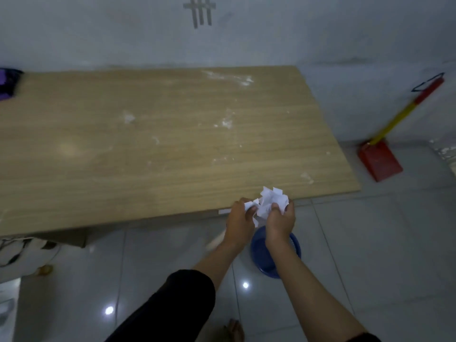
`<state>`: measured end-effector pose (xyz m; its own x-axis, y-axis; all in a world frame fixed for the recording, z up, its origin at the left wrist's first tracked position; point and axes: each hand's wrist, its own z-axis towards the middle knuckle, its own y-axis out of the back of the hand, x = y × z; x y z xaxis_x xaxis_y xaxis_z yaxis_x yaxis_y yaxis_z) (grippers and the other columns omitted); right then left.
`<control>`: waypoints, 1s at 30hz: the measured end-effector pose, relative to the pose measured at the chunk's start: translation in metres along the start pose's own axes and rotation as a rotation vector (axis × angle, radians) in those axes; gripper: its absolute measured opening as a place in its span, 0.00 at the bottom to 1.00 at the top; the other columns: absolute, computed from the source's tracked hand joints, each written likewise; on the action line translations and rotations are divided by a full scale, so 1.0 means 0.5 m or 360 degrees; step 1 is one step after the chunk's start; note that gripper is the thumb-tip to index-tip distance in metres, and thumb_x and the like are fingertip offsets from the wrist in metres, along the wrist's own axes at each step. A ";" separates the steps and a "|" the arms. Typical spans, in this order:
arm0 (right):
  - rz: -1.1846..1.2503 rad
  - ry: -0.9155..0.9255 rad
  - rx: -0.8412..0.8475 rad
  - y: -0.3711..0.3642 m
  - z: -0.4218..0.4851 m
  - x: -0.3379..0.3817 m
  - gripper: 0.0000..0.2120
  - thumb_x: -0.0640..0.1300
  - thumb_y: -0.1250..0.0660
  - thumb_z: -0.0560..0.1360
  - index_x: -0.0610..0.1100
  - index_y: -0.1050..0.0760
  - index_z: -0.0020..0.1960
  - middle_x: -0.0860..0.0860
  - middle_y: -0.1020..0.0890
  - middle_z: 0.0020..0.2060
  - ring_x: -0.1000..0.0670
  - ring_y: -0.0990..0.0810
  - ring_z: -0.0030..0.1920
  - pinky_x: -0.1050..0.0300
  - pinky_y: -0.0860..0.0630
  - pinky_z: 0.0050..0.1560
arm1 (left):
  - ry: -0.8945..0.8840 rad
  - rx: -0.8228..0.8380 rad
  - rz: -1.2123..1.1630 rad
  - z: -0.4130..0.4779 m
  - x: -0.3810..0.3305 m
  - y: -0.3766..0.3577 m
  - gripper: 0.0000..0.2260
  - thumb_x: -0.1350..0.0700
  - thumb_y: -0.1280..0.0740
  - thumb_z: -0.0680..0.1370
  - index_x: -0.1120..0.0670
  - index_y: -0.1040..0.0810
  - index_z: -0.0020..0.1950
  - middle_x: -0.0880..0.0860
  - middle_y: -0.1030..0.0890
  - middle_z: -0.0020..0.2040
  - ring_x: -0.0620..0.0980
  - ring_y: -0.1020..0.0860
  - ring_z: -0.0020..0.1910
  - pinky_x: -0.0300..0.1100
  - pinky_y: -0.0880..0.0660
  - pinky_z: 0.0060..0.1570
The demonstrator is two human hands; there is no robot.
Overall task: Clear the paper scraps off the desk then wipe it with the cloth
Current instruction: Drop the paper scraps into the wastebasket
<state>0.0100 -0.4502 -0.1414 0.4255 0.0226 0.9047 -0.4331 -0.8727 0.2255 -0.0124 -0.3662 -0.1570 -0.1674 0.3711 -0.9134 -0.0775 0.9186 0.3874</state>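
Clutching paper scraps (270, 199), hands (240, 219) (280, 223) seemingly curled together.

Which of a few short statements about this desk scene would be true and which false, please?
1. The left hand and the right hand both grip the paper scraps. True.
2. A blue bin stands on the floor below the hands. True.
3. The red dustpan lies on the desk. False: it stands on the floor by the wall, right of the desk.
4. The desk surface is spotless. False: white smudges mark it.
5. The right hand holds a purple cloth. False: a purple thing, perhaps the cloth, lies at the desk's far left corner.
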 end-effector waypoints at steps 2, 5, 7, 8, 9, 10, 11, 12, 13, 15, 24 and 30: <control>0.0056 -0.0015 -0.0089 0.051 0.008 -0.030 0.15 0.35 0.43 0.76 0.43 0.29 0.61 0.48 0.23 0.50 0.46 0.24 0.47 0.54 0.27 0.44 | 0.0015 0.0030 -0.0057 -0.039 0.014 -0.058 0.16 0.50 0.45 0.81 0.56 0.30 0.37 0.46 0.30 0.34 0.40 0.31 0.34 0.36 0.38 0.36; 0.0053 -0.0141 -0.0119 0.113 0.036 -0.092 0.16 0.35 0.44 0.76 0.43 0.30 0.63 0.46 0.23 0.53 0.44 0.23 0.50 0.53 0.26 0.46 | 0.0233 0.0032 -0.0155 -0.070 0.023 -0.113 0.14 0.53 0.44 0.81 0.58 0.24 0.42 0.46 0.28 0.34 0.38 0.30 0.33 0.34 0.35 0.36; -0.0027 -0.0215 -0.0065 0.141 0.065 -0.135 0.18 0.35 0.43 0.76 0.43 0.31 0.65 0.43 0.23 0.57 0.42 0.23 0.52 0.51 0.25 0.49 | 0.0435 -0.0020 -0.0214 -0.070 0.045 -0.143 0.10 0.57 0.43 0.81 0.61 0.24 0.49 0.51 0.26 0.41 0.43 0.27 0.39 0.35 0.33 0.39; -0.0071 -0.0243 -0.0016 0.150 0.084 -0.159 0.19 0.35 0.43 0.76 0.42 0.32 0.66 0.42 0.24 0.58 0.42 0.24 0.52 0.52 0.25 0.49 | 0.0552 -0.0008 -0.0242 -0.066 0.059 -0.157 0.10 0.58 0.43 0.81 0.61 0.26 0.53 0.54 0.25 0.45 0.47 0.26 0.44 0.36 0.33 0.42; -0.0117 -0.0270 0.0033 0.158 0.099 -0.178 0.19 0.35 0.43 0.76 0.41 0.32 0.66 0.41 0.24 0.58 0.44 0.24 0.51 0.53 0.27 0.48 | 0.0651 0.0013 -0.0266 -0.059 0.078 -0.173 0.10 0.58 0.44 0.81 0.62 0.27 0.56 0.56 0.25 0.49 0.51 0.25 0.48 0.36 0.32 0.45; -0.0158 -0.0307 0.0076 0.167 0.117 -0.203 0.19 0.35 0.42 0.76 0.41 0.32 0.66 0.41 0.24 0.58 0.44 0.25 0.50 0.55 0.29 0.47 | 0.0731 0.0042 -0.0280 -0.053 0.097 -0.188 0.11 0.58 0.44 0.81 0.62 0.28 0.59 0.57 0.24 0.53 0.53 0.24 0.52 0.37 0.32 0.47; -0.0184 -0.0343 0.0115 0.171 0.132 -0.222 0.18 0.37 0.41 0.76 0.40 0.32 0.66 0.42 0.24 0.57 0.44 0.25 0.50 0.55 0.30 0.48 | 0.0791 0.0056 -0.0293 -0.045 0.119 -0.204 0.12 0.58 0.45 0.81 0.61 0.29 0.62 0.58 0.25 0.56 0.55 0.25 0.54 0.38 0.31 0.48; -0.0210 -0.0383 0.0148 0.173 0.154 -0.247 0.17 0.39 0.40 0.76 0.40 0.32 0.65 0.42 0.24 0.56 0.43 0.25 0.52 0.54 0.29 0.50 | 0.0842 0.0075 -0.0310 -0.037 0.143 -0.219 0.13 0.57 0.45 0.81 0.61 0.30 0.63 0.58 0.25 0.57 0.55 0.25 0.53 0.39 0.30 0.48; -0.0227 -0.0411 0.0165 0.173 0.173 -0.267 0.18 0.40 0.40 0.77 0.39 0.32 0.65 0.43 0.24 0.57 0.42 0.25 0.54 0.53 0.29 0.52 | 0.0890 0.0082 -0.0312 -0.024 0.170 -0.235 0.14 0.57 0.46 0.81 0.61 0.31 0.64 0.59 0.25 0.57 0.55 0.25 0.50 0.39 0.29 0.45; -0.0239 -0.0477 0.0195 0.173 0.212 -0.319 0.17 0.41 0.39 0.77 0.38 0.32 0.65 0.41 0.24 0.59 0.40 0.25 0.57 0.52 0.29 0.52 | 0.1002 0.0125 -0.0323 -0.004 0.221 -0.272 0.15 0.57 0.48 0.81 0.63 0.32 0.63 0.64 0.25 0.58 0.53 0.26 0.45 0.38 0.30 0.37; -0.0174 -0.0532 0.0134 0.156 0.334 -0.530 0.19 0.41 0.38 0.77 0.37 0.34 0.67 0.39 0.25 0.60 0.41 0.24 0.55 0.56 0.30 0.48 | 0.1123 0.0365 -0.0208 0.070 0.380 -0.441 0.15 0.56 0.43 0.80 0.59 0.29 0.63 0.59 0.23 0.60 0.56 0.24 0.57 0.42 0.28 0.52; -0.0061 -0.0608 0.0278 0.155 0.383 -0.628 0.25 0.39 0.32 0.73 0.37 0.34 0.68 0.39 0.24 0.59 0.40 0.23 0.55 0.62 0.24 0.41 | 0.1151 0.0444 -0.0523 0.077 0.436 -0.511 0.14 0.60 0.35 0.76 0.63 0.27 0.60 0.58 0.22 0.58 0.53 0.22 0.51 0.40 0.24 0.45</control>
<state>-0.0049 -0.6183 -0.4770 0.7170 -0.0972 0.6902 -0.2842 -0.9449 0.1622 0.0087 -0.5149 -0.4600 -0.7747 -0.0121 -0.6322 -0.0026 0.9999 -0.0159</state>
